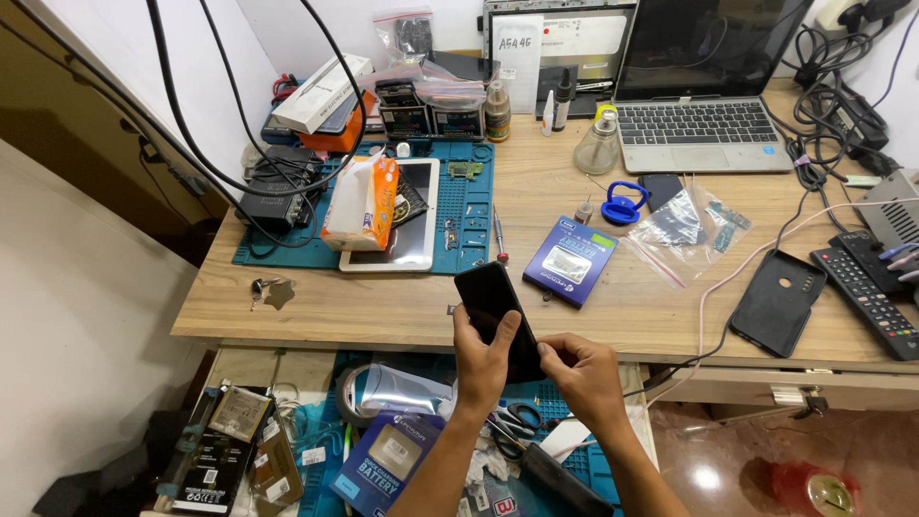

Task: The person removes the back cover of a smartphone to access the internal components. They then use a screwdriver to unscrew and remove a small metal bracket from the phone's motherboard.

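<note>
I hold a black smartphone point(496, 316) in both hands over the front edge of the wooden bench point(402, 306): my left hand point(481, 362) wraps its lower half, my right hand point(584, 373) pinches its bottom corner. On the bench lie a blue repair mat point(469, 206), a blue battery box point(571, 260), a laptop point(694, 91) and a black phone case point(777, 302). White walls close the corner.

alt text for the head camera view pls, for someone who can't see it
Both hands, left hand and right hand, hold a black smartphone over the edge of a cluttered wooden desk. Nearby lie a blue box, a black phone case and an open laptop.
</note>
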